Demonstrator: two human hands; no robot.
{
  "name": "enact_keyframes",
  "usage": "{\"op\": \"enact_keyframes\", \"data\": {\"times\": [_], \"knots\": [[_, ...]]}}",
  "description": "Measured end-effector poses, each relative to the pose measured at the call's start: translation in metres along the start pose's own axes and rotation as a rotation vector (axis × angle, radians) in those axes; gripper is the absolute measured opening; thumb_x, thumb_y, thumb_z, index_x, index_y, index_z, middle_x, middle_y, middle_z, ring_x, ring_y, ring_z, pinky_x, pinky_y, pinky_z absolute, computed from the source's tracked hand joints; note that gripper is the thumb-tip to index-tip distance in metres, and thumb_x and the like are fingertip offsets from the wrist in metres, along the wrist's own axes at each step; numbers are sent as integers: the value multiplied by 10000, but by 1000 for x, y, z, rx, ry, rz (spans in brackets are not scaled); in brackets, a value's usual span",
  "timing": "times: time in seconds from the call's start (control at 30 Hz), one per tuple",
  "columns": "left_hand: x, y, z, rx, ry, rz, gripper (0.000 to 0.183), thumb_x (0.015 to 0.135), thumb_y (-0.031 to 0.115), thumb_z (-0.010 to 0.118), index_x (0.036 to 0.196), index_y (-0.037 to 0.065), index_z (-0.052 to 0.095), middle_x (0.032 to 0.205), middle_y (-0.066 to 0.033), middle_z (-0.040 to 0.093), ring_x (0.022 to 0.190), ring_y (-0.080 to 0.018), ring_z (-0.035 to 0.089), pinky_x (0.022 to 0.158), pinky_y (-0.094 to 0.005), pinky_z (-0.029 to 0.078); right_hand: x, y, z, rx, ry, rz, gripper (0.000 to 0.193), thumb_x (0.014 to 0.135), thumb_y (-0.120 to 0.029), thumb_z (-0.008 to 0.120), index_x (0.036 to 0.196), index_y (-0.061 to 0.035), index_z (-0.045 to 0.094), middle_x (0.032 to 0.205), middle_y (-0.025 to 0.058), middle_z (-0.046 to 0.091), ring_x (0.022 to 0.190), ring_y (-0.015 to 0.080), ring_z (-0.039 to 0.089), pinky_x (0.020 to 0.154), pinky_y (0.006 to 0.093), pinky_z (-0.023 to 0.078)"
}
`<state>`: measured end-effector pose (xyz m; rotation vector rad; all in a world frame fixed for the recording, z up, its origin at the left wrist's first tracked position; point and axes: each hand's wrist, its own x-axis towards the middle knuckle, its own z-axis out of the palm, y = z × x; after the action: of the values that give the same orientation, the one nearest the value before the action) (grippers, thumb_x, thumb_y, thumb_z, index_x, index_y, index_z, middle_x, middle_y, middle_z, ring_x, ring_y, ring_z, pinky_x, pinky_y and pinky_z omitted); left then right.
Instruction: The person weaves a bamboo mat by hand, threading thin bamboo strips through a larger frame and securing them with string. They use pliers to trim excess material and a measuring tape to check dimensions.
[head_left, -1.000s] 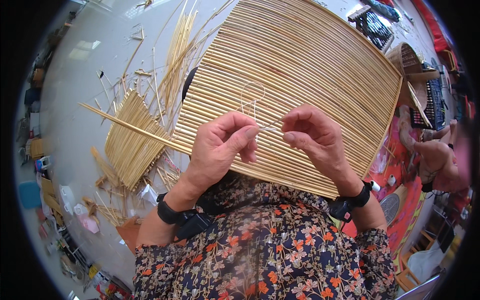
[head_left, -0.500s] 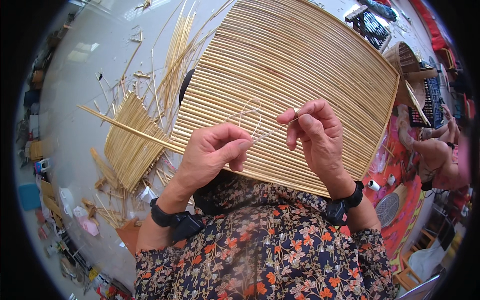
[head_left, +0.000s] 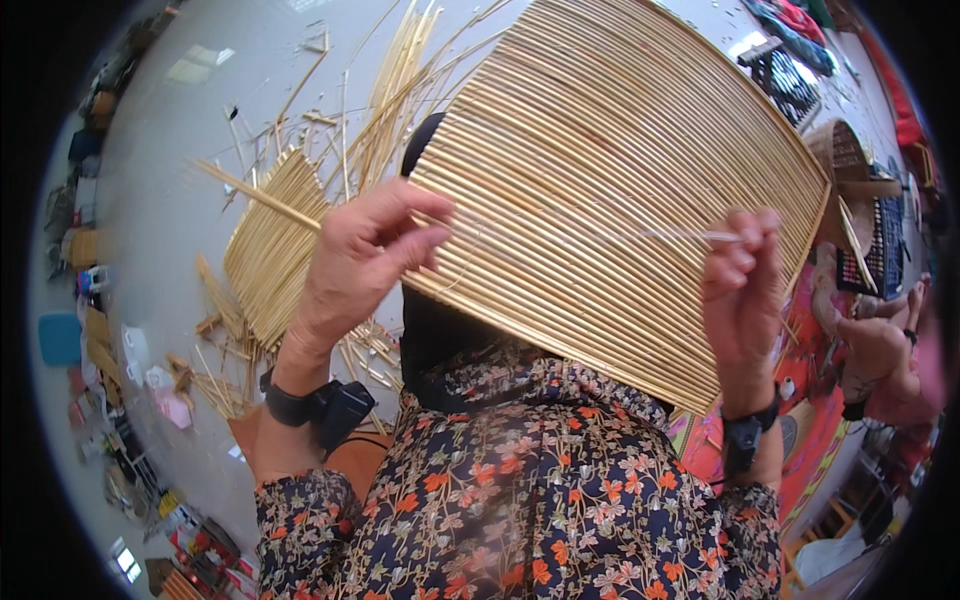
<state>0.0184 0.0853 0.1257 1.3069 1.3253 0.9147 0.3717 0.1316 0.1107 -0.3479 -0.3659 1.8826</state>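
A large mat of slender golden stalks, laid side by side in rows, spreads in front of me. Over its left edge is my left hand, fingers curled, with thumb and forefinger apart and nothing seen between them. Behind that hand a long stalk juts out to the left, in line with the mat's near edge. My right hand, somewhat blurred, pinches a pale thread above the mat's right part. The thread runs leftward from the fingertips and fades against the stalks. A faint loop of it hangs near the left fingers.
A smaller stalk mat lies on the floor at left, among loose stalks and scraps. A woven basket and a dark crate stand at right. Another person's bent leg and arm show beyond a red patterned cloth.
My hands have moved far apart: the right drew the thread rightward, while the left went left and its thumb and forefinger parted. The whole view has shifted slightly.
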Motion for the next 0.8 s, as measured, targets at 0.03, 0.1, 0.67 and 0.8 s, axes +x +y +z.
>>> {"op": "enact_keyframes", "data": {"times": [0.03, 0.1, 0.67, 0.8], "knots": [[-4, 1, -3, 104, 166, 149, 246, 928, -19, 700, 1173, 2, 677, 1061, -39, 689, 765, -64, 646, 673, -197, 536, 4, -11, -3, 15, -12, -56, 109, 1058, -156, 570, 1119, -68, 550, 978, 65, 541, 876, 129, 540, 751, 268, 547], [-13, -3, -12, 103, 429, 171, 174, 953, 42, 707, 1125, 29, 685, 1014, -13, 681, 699, -54, 621, 621, -195, 523, 12, -42, -10, 64, 13, -168, 92, 1055, -110, 558, 1124, -49, 556, 1003, 73, 531, 892, 149, 529, 796, 275, 528], [-52, -80, 6, -530, 156, -450, 458, 964, 358, 692, 1110, -74, 650, 896, -148, 749, 658, -216, 744, 495, -258, 584, 26, 98, 44, -1459, -519, 182, 80, 904, -35, 701, 981, -17, 689, 889, 85, 680, 815, 211, 665, 724, 331, 524], [-45, -73, 4, -587, 92, -416, 413, 939, 292, 714, 1132, -72, 686, 995, -172, 765, 751, -236, 769, 569, -275, 618, 30, 100, 39, -1484, -532, 146, 83, 899, -23, 705, 979, -15, 686, 869, 91, 669, 781, 199, 664, 691, 318, 522]]}}
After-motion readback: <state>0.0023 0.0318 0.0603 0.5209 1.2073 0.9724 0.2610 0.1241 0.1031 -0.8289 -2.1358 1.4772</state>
